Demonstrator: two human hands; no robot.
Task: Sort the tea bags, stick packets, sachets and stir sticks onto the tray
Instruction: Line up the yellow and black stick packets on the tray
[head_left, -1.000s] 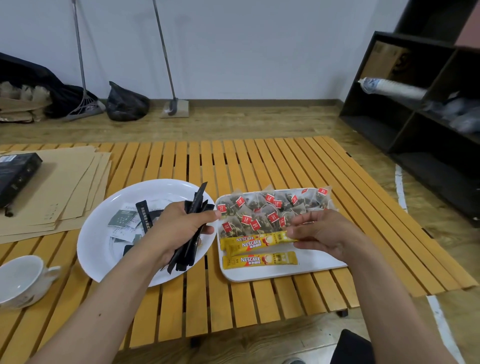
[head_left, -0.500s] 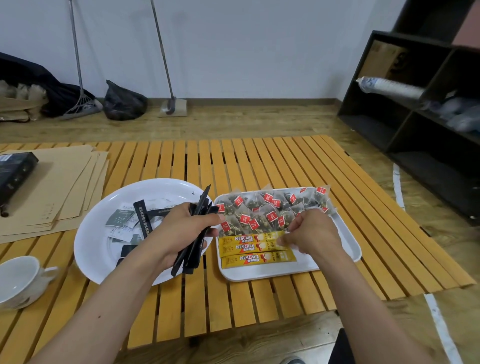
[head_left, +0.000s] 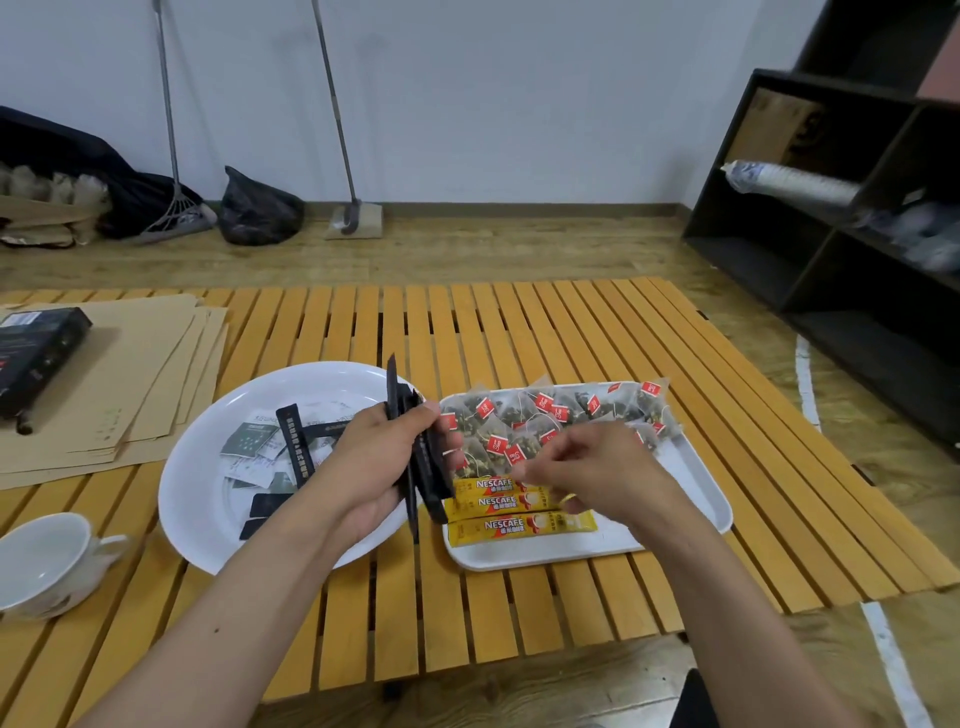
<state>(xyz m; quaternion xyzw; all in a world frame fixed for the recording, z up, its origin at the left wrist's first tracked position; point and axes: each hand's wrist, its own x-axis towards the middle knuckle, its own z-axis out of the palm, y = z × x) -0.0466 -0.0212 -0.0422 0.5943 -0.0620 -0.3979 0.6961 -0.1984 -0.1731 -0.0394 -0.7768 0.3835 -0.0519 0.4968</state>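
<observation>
A slatted table (head_left: 519, 322) is shown, bearing from left to right brown envelopes (head_left: 130, 374) with a black box (head_left: 36, 353) on them, a cup (head_left: 47, 566) at the near left, a round plate (head_left: 197, 499), and a white tray (head_left: 696, 499). Sachets (head_left: 249, 441) and black packets (head_left: 296, 447) are left on the plate. Tea bags (head_left: 545, 415) are laid along the tray's far side; three yellow packets (head_left: 498, 514) are laid nearer. A bundle of black sticks (head_left: 423, 457) is grasped upright in the left hand (head_left: 363, 467) between plate and tray. The right hand (head_left: 597, 473) is held over the yellow packets with fingers curled; what they grasp cannot be told.
</observation>
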